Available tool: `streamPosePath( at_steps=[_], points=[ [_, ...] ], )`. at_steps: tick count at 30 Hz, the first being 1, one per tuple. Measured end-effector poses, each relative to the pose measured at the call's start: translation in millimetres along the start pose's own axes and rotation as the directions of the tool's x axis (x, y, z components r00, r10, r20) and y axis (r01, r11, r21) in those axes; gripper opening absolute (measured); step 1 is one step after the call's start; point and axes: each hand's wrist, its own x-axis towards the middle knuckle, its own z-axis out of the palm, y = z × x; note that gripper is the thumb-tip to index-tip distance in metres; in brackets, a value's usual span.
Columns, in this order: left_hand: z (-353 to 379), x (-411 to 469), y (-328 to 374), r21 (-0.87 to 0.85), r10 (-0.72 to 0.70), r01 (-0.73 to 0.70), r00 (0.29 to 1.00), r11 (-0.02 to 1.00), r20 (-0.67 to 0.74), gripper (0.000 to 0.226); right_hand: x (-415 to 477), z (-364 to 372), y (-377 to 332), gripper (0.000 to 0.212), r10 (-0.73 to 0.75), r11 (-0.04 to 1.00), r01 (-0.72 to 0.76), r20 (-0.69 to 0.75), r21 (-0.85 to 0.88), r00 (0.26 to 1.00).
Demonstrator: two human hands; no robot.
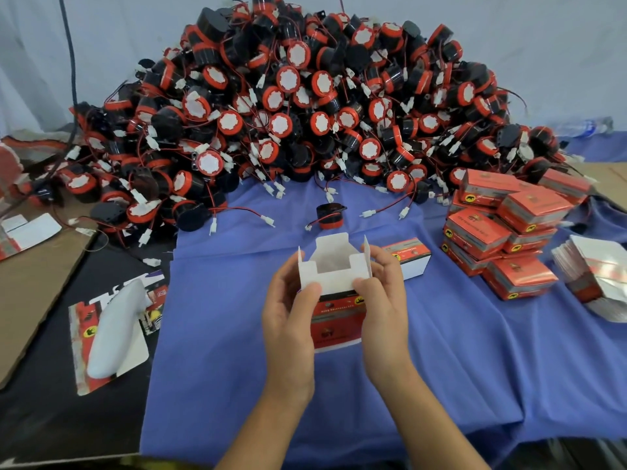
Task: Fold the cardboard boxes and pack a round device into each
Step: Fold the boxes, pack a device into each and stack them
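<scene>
I hold a small red and white cardboard box (pixel 334 300) upright above the blue cloth, its top flaps standing open and its inside white. My left hand (pixel 288 320) grips its left side with the thumb on the front flap. My right hand (pixel 385 300) grips the right side, its thumb also pressing the front flap. One round black and red device (pixel 328 215) with a wire lies alone on the cloth just beyond the box. A huge heap of the same devices (pixel 298 106) fills the back of the table.
Closed red boxes (pixel 502 228) are stacked at the right, with one more box (pixel 412 259) lying behind my right hand. A pile of flat unfolded boxes (pixel 600 279) sits at far right. A white object on a printed card (pixel 112 337) and brown cardboard (pixel 37 279) lie at left.
</scene>
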Motion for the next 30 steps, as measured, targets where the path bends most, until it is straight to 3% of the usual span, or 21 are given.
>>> streamPosePath(
  at_steps=[8,11,18,22,26,30],
  points=[
    [7.3,2.4,0.1,0.153,0.118,-0.105,0.990,0.983,-0.079,0.045,-5.0,-0.9,4.2,0.049,-0.027,0.996,0.028,0.009,-0.082,1.000],
    [7.4,2.0,1.1,0.178,0.154,-0.138,0.985,0.974,-0.074,0.047,-8.2,-1.5,4.4,0.039,-0.085,0.986,0.090,0.039,-0.138,0.996],
    [4.5,-0.6,1.3,0.253,0.242,-0.238,0.970,0.938,0.015,0.017,-12.6,-1.8,2.9,0.010,-0.144,0.974,0.156,0.085,-0.162,0.986],
    [3.2,-1.3,1.8,0.238,0.175,-0.168,0.985,0.957,-0.005,0.004,-12.4,-0.1,3.7,0.014,-0.126,0.984,0.123,-0.011,-0.131,0.992],
    [5.3,-0.5,6.7,0.216,0.138,-0.137,0.990,0.967,0.015,0.034,-12.4,-0.4,-0.9,0.044,-0.075,0.994,0.072,-0.036,-0.078,0.997],
    [3.7,1.8,7.3,0.411,0.238,-0.258,0.966,0.874,0.100,0.038,-13.3,3.9,-5.9,0.028,-0.122,0.981,0.122,0.009,-0.150,0.992]
  ],
)
